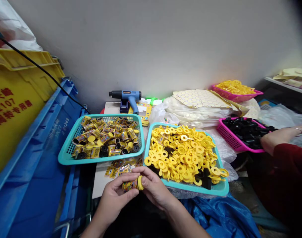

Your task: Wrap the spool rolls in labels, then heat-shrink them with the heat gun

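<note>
Holding glossy, label-wrapped cylinder in both hands — smooth round yellow cap.

A workshop (heat gun, parts baskets).

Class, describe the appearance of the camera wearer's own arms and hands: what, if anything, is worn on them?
The left hand and right hand are ungloved, with no ring, watch or bracelet visible. Both forearms are bare as far as the picture shows, without sleeves, cables or markings. The dark red fabric sleeve belongs to someone else.
</note>
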The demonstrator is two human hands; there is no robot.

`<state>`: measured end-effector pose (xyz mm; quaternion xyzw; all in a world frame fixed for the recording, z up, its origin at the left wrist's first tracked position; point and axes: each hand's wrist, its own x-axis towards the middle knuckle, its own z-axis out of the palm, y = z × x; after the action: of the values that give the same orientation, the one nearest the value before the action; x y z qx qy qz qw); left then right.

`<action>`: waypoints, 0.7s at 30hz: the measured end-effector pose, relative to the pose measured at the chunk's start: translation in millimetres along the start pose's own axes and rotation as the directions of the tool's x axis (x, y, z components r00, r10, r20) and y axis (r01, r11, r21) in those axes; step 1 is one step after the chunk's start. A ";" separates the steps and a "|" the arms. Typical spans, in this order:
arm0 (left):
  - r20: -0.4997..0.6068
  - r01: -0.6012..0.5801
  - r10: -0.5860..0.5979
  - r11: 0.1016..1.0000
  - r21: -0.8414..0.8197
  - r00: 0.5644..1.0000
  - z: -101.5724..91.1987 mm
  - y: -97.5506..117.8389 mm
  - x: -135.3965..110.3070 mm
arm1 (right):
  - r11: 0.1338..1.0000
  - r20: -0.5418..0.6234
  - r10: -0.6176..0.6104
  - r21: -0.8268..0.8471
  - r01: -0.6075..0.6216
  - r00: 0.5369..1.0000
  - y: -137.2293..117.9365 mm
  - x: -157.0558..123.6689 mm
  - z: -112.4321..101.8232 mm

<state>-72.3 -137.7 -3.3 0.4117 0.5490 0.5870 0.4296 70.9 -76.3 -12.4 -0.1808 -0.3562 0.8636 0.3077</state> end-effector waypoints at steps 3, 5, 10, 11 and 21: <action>0.007 -0.020 0.020 1.000 0.024 1.000 1.2 -2.0 0.7 | 0.999 -0.003 -0.011 -0.037 0.011 1.000 2.0 0.3 -7.3; 0.032 -0.024 0.023 0.999 0.044 0.999 2.5 -4.0 -0.9 | 0.997 0.000 -0.006 -0.075 0.006 1.000 3.8 0.0 -14.8; 0.159 -0.176 0.150 0.971 0.163 0.976 2.4 1.6 1.5 | 0.986 0.024 0.000 -0.168 0.004 1.000 0.1 -5.5 -21.4; 0.169 -0.224 0.191 0.953 0.202 0.967 -0.3 5.5 7.6 | 0.977 0.011 -0.020 -0.212 0.022 1.000 -3.7 -7.9 -18.8; -0.106 -0.162 0.351 0.652 0.740 0.930 -27.2 27.9 92.0 | -0.086 -0.044 -0.574 -0.990 -0.113 0.818 -127.2 -23.0 -43.0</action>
<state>-126.5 -58.4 24.0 0.5465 0.7178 0.4246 0.0758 162.1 1.0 52.9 -0.4768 -0.8005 0.1917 0.3084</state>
